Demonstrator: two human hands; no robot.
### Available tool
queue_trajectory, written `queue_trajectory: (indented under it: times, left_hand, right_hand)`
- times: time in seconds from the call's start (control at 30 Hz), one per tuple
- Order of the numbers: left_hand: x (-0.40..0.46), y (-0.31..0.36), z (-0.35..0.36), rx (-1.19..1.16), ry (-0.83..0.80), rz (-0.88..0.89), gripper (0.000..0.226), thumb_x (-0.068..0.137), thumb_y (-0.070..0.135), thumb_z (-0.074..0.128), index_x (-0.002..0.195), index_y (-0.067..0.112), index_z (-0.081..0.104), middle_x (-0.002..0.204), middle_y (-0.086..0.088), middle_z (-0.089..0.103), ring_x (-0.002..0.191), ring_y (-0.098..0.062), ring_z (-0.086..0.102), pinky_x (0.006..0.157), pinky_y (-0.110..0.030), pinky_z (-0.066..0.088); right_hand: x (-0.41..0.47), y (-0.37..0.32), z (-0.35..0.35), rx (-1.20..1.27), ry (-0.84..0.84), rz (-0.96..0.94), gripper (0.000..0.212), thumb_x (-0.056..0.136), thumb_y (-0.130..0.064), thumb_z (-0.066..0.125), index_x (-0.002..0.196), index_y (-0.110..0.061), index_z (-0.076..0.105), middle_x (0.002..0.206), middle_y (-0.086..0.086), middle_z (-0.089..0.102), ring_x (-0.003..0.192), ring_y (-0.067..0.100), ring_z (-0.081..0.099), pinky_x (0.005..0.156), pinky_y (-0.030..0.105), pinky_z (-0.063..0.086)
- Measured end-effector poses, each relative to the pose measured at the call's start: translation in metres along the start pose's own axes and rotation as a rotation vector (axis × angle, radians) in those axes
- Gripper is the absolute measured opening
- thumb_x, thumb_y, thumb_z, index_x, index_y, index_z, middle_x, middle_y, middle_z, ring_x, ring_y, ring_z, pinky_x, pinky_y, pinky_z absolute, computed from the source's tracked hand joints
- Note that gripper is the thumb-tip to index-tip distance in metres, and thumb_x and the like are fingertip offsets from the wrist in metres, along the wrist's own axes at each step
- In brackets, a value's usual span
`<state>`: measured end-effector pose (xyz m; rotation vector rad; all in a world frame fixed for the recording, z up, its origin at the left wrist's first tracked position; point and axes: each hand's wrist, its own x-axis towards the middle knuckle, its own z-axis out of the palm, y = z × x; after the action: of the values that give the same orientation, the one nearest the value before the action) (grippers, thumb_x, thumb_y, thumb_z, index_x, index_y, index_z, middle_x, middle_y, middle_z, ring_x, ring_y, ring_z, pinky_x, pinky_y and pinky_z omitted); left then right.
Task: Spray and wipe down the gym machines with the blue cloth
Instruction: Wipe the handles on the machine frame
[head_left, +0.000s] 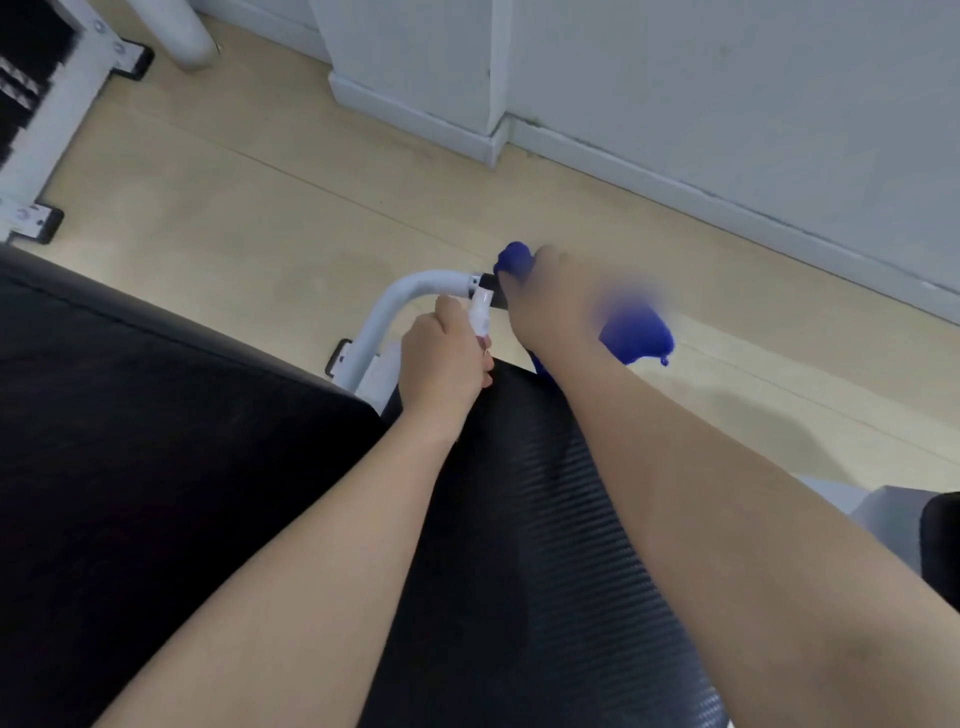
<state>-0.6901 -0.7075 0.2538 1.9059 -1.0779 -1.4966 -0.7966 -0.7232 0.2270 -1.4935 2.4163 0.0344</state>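
Note:
My right hand (556, 306) is wrapped around the black grip of a white curved handle bar (400, 299), with the blue cloth (636, 335) bunched in it. Part of the cloth sticks out past my fingers at the grip's end and part hangs blurred below my wrist. My left hand (444, 358) is closed around a small white spray bottle (480, 312), whose top points up toward the grip. Both forearms reach over the machine's black padded seat (545, 519).
A wide black pad (156, 441) fills the lower left. White frame parts with black feet (36, 221) of another machine stand at the upper left. A white wall and baseboard (675, 182) run across the back, above the pale wood floor.

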Motion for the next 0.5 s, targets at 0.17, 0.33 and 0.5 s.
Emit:
queue_trajectory:
  times: [0.17,0.33,0.5]
  left_hand:
    - [0.01,-0.003,-0.012,-0.175,0.021,-0.096,0.042,0.094,0.018,0.026,0.063,0.007,0.051,0.056,-0.008,0.052,0.042,-0.019,0.044,0.042,-0.024,0.035]
    - [0.006,-0.003,-0.008,-0.145,0.028,-0.109,0.042,0.093,0.017,0.027,0.058,0.008,0.05,0.051,-0.004,0.051,0.041,-0.018,0.044,0.048,-0.028,0.037]
    - [0.011,-0.002,-0.007,-0.101,0.019,-0.128,0.043,0.092,0.019,0.028,0.057,0.007,0.05,0.052,-0.006,0.053,0.036,-0.017,0.043,0.052,-0.029,0.038]
  right_hand:
    - [0.009,0.0,0.0,-0.038,0.007,-0.327,0.052,0.095,-0.056,0.024,0.101,-0.011,0.049,0.101,0.005,0.059,0.091,0.029,0.054,0.076,0.037,0.032]
    - [0.003,0.048,-0.006,-0.202,0.102,-0.214,0.037,0.099,-0.042,0.023,0.084,-0.014,0.04,0.081,0.006,0.056,0.067,0.025,0.042,0.066,0.034,0.028]
    - [0.011,0.009,0.002,-0.27,0.041,-0.3,0.03,0.1,-0.032,0.028,0.103,-0.013,0.051,0.091,0.006,0.055,0.079,0.028,0.052,0.069,0.035,0.031]
